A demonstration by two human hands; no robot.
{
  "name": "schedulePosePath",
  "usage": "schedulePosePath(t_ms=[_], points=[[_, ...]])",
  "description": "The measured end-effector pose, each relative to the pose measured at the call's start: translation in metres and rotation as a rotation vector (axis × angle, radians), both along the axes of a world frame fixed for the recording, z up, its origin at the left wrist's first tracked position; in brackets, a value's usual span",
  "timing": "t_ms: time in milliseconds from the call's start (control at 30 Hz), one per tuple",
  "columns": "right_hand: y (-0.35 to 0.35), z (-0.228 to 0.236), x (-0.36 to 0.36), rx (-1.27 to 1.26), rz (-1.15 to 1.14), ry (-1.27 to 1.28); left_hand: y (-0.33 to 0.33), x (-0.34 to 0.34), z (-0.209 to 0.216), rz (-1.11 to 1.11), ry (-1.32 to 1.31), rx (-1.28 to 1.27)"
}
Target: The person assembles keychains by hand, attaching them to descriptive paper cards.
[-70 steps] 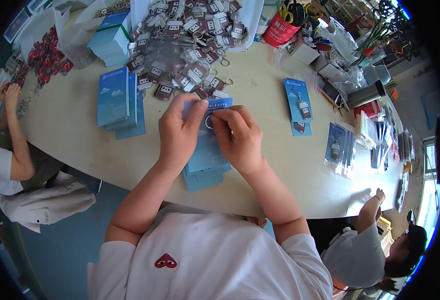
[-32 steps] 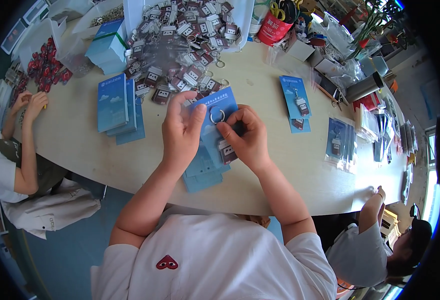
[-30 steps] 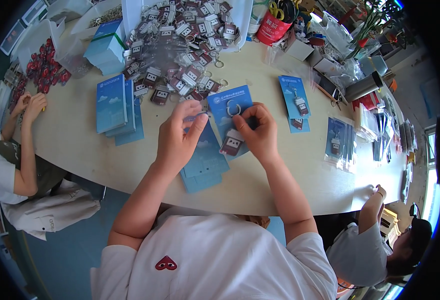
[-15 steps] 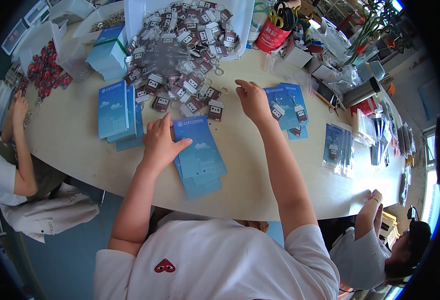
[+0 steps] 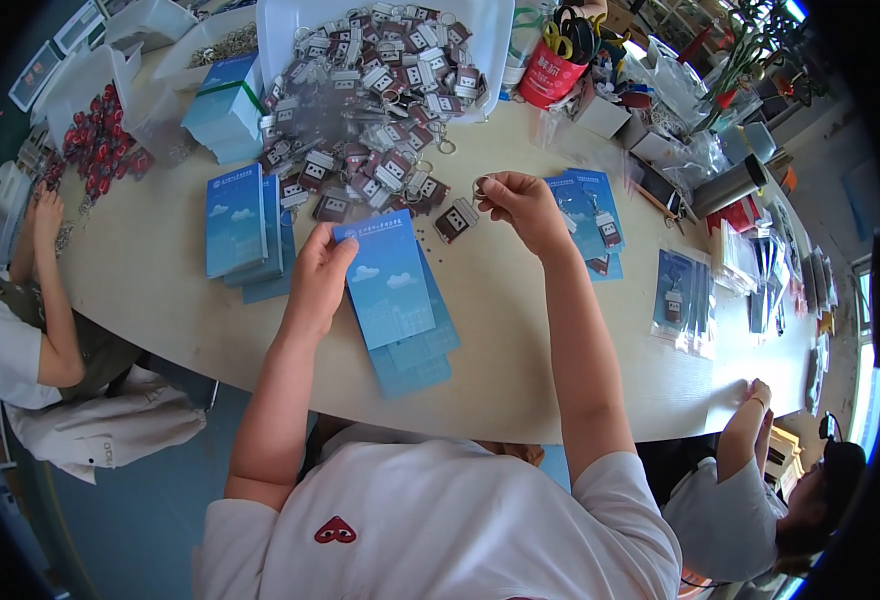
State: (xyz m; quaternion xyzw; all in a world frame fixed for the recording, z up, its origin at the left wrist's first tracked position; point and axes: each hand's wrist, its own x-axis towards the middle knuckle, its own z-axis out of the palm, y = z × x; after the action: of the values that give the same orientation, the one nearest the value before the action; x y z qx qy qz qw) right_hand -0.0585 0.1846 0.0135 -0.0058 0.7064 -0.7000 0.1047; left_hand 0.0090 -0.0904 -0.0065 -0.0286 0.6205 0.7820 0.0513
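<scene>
Left fingers (image 5: 341, 256) pinch a bare card (image 5: 392, 290); right fingers (image 5: 501, 190) grip an unattached keychain (image 5: 455, 221); completed cards (image 5: 581, 224) lie right of both.

White characters (image 5: 384, 228) stand on the held blue card (image 5: 392, 290) and red tub (image 5: 550, 78).
</scene>
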Motion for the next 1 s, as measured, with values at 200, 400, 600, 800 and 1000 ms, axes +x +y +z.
schedulePosePath(t_ms=[200, 400, 600, 800, 1000], points=[[0.011, 0.024, 0.015, -0.059, -0.017, 0.136, 0.015, 0.001, 0.000, 0.028, 0.136, -0.117], [0.003, 0.046, 0.040, -0.135, -0.113, 0.360, 0.034, -0.002, 0.013, -0.042, 0.223, -0.071], [-0.020, 0.048, 0.070, -0.258, -0.183, 0.289, 0.052, 0.000, 0.021, 0.008, 0.323, -0.118], [-0.069, 0.043, 0.084, -0.061, -0.202, 0.303, 0.060, 0.017, 0.039, 0.013, 0.373, -0.176], [-0.084, 0.035, 0.086, 0.130, -0.297, 0.526, 0.066, 0.026, 0.048, 0.055, 0.326, 0.028]])
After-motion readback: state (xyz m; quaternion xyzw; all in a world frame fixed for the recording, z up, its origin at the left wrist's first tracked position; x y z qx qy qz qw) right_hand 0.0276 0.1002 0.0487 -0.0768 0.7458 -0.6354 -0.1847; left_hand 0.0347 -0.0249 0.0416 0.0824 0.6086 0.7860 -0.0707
